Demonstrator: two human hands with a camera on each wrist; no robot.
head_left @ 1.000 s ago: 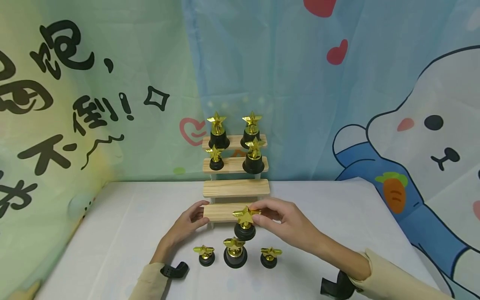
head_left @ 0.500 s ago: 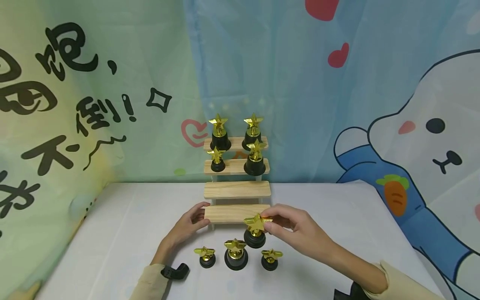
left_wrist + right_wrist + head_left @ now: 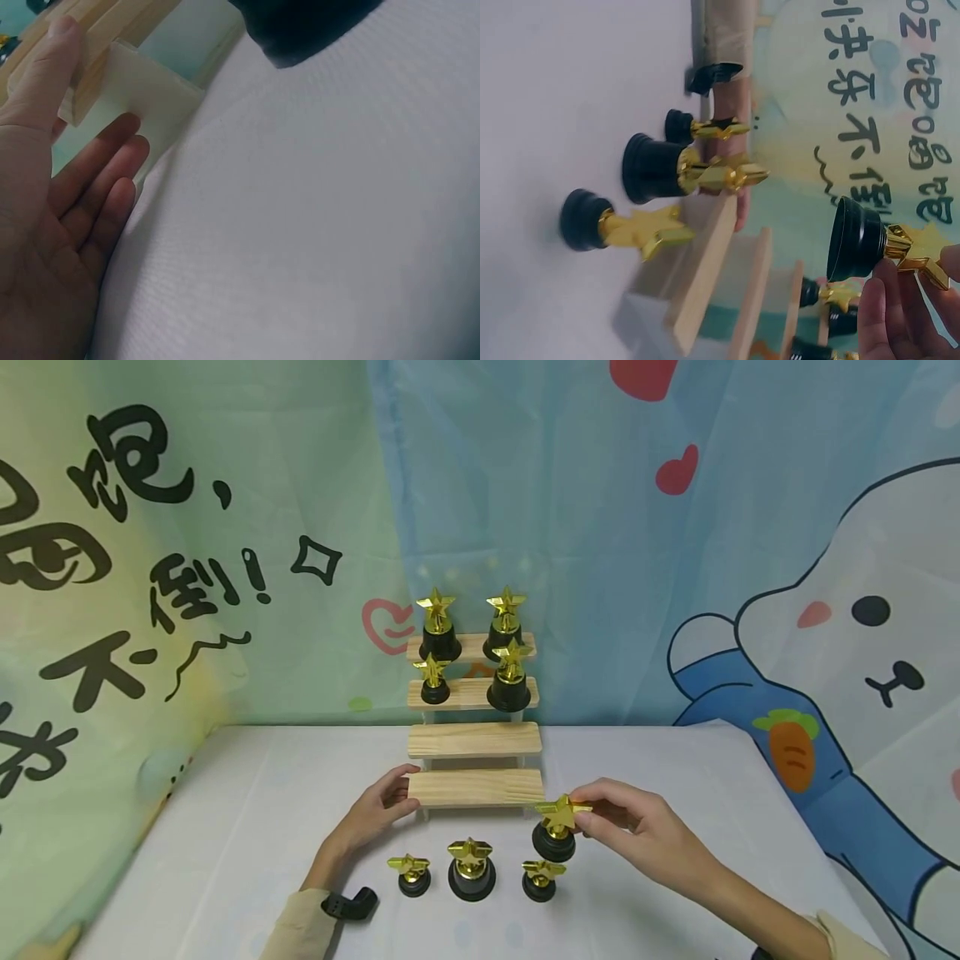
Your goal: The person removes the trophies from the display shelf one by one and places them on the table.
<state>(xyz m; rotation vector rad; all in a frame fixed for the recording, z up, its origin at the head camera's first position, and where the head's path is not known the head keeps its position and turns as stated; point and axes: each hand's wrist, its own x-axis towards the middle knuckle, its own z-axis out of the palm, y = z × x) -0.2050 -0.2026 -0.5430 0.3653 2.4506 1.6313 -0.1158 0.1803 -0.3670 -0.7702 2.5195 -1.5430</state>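
Observation:
My right hand [image 3: 637, 831] pinches a gold star trophy [image 3: 555, 828] by its star, its black base hanging right of the wooden tiered stand [image 3: 476, 787]. In the right wrist view the held trophy [image 3: 859, 238] shows its round black base. My left hand [image 3: 378, 802] holds the left end of the stand's lowest step; in the left wrist view the thumb lies along the step [image 3: 94, 52] and other fingers extend beneath. In front of the stand are a small trophy [image 3: 409, 875], a larger one [image 3: 471, 868] and another small one [image 3: 541, 880].
Two trophies stand on the top step, a left one [image 3: 437, 625] and a right one [image 3: 506, 622]. The second step bears a small trophy [image 3: 432, 678] and a larger one [image 3: 510, 677]. A white cloth [image 3: 285, 793] covers the table before a printed backdrop [image 3: 585, 527].
My right hand has carried the trophy rightward and slightly down, from in front of the lowest step to beyond its right end. The left hand stays at the stand.

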